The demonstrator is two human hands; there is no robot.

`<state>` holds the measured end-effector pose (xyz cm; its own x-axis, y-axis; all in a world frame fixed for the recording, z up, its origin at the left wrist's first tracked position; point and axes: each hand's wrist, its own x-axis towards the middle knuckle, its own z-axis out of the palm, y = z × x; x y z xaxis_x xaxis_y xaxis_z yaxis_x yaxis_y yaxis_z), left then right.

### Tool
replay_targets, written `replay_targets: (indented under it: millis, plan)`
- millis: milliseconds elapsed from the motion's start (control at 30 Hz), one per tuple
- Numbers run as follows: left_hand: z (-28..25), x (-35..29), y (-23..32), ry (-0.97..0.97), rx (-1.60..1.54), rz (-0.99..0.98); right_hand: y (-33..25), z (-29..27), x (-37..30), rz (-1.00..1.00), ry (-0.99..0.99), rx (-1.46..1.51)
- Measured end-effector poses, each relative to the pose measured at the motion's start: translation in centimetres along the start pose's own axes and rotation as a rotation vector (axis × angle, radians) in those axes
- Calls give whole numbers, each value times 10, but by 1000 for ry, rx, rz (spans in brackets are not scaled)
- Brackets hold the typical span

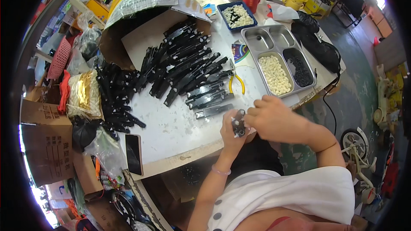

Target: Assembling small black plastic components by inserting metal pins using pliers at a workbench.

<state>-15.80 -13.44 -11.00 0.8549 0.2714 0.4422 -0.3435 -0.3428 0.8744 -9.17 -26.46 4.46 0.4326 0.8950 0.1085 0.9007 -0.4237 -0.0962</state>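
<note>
Namely: one black part (pixel 238 125), white-spotted, just right of and below frame centre; left hand (pixel 229 134) curled around it; right hand (pixel 269 118) close beside it, fingers bunched, any hold hidden.

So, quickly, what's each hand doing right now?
Left hand: closed, holding a black part.
Right hand: curled closed at that part; can't tell whether it grips anything.
</note>
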Motion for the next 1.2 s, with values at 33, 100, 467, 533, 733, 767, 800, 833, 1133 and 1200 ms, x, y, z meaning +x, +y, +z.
replay_targets:
  millis: [33,100,467,533,733,767,800,833,1133,1200]
  plan:
    - [0,-10,-17,-11,19,-56,14,-1,2,31,-19,212]
    - [5,-6,-14,-4,-5,13,56,11,-9,199,237,287]
    - [5,-3,-5,11,57,6,125,75,-47,618,300,83]
    - [4,-2,-3,26,73,41,122,76,-48,578,268,134]
    - [7,-5,-8,18,43,65,124,81,-53,445,242,43]
    - [6,-4,-7,17,54,72,122,80,-52,539,282,72]
    - [5,-4,-7,16,64,80,121,78,-51,633,321,101]
    - [5,-2,-6,19,70,76,119,74,-50,629,319,106]
    - [1,-1,-7,-31,2,61,15,4,-34,529,333,954]
    - [1,-1,-6,-25,15,84,-11,3,-34,435,248,936]
